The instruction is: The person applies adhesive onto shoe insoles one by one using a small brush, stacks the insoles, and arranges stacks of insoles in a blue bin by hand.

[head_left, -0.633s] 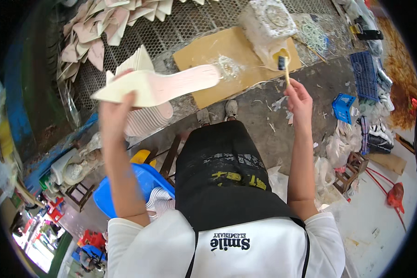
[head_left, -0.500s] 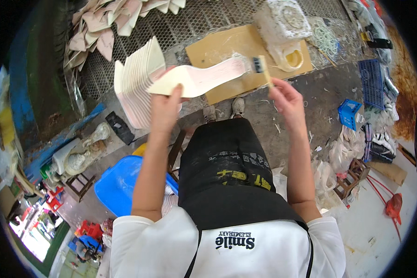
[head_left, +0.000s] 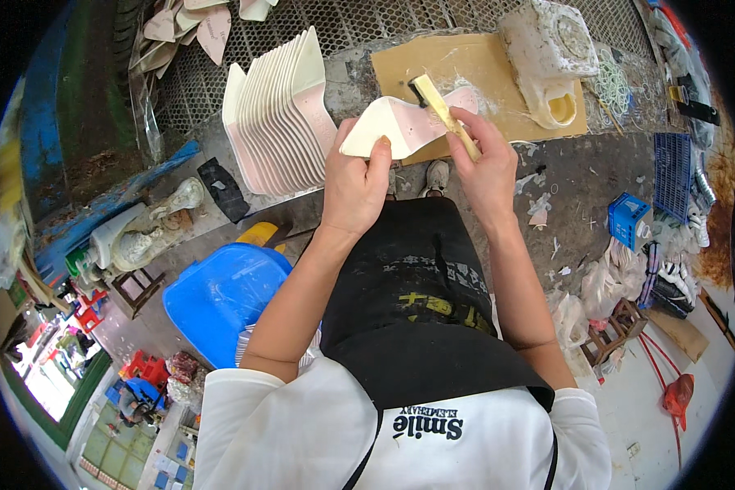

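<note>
My left hand (head_left: pixel 356 178) pinches a curved insole (head_left: pixel 377 129), cream at the near wide end and pinkish farther along, with the thumb on top. In my right hand (head_left: pixel 490 167) is a brush (head_left: pixel 441 104) with a pale flat handle and dark bristles. The bristles sit just over the insole's middle; whether they touch it I cannot tell. To the left of my hands stands a nested stack of similar insoles (head_left: pixel 279 114). A crusted white jug (head_left: pixel 547 45) with a cut opening holding yellowish glue stands beyond my right hand.
Brown cardboard (head_left: pixel 412 64) lies under the jug on the mesh-topped bench. More loose insole pieces (head_left: pixel 214 33) lie at the far left. A blue plastic chair (head_left: pixel 212 302) is by my left arm. Tangled string (head_left: pixel 615 86), a blue box (head_left: pixel 629 219) and plastic bags (head_left: pixel 608 282) are at the right.
The brush has gone from the insole's far end back toward its middle. My hands have come closer together, and the insole now lies nearer my right hand.
</note>
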Demonstrator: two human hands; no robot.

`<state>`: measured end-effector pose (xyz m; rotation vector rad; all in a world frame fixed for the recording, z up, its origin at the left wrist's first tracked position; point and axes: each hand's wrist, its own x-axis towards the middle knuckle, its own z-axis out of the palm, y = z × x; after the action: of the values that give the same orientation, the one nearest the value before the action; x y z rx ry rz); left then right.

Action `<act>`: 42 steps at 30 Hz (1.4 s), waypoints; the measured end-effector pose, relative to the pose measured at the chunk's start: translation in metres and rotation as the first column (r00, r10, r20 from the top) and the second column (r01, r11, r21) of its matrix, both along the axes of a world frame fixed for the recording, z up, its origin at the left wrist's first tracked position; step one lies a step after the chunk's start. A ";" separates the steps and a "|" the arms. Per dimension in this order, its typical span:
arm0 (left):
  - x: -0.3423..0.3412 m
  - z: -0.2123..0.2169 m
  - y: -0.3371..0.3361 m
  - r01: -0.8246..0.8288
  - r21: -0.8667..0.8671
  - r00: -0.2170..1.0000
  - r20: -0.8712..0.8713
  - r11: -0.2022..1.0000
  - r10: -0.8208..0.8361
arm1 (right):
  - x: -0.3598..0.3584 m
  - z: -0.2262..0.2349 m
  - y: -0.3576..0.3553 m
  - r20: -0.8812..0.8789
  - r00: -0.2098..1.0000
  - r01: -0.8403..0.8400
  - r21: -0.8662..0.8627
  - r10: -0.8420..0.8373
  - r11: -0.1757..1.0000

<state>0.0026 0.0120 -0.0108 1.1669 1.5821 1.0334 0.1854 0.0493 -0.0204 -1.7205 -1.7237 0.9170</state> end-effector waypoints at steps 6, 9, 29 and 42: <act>0.002 0.008 0.002 0.028 0.034 0.999 -0.020 0.999 -0.027 | 0.003 -0.005 -0.006 -0.042 0.998 0.042 0.072 -0.039 0.997; 0.000 0.009 0.003 0.007 0.003 1.000 0.020 1.000 -0.007 | 0.029 -0.011 -0.002 0.082 0.988 0.118 0.144 -0.131 0.982; -0.006 0.006 0.010 -0.116 -0.173 0.945 0.283 0.978 0.162 | 0.056 -0.029 -0.052 -0.035 0.995 0.093 0.024 -0.092 0.995; -0.013 -0.001 0.005 -0.078 -0.103 0.972 0.214 0.992 0.099 | 0.041 -0.033 0.011 0.031 0.994 -0.106 0.183 0.102 0.977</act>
<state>-0.0108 0.0175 -0.0119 0.8927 1.5015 1.0938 0.2266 0.0601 -0.0536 -1.5379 -1.8651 0.7587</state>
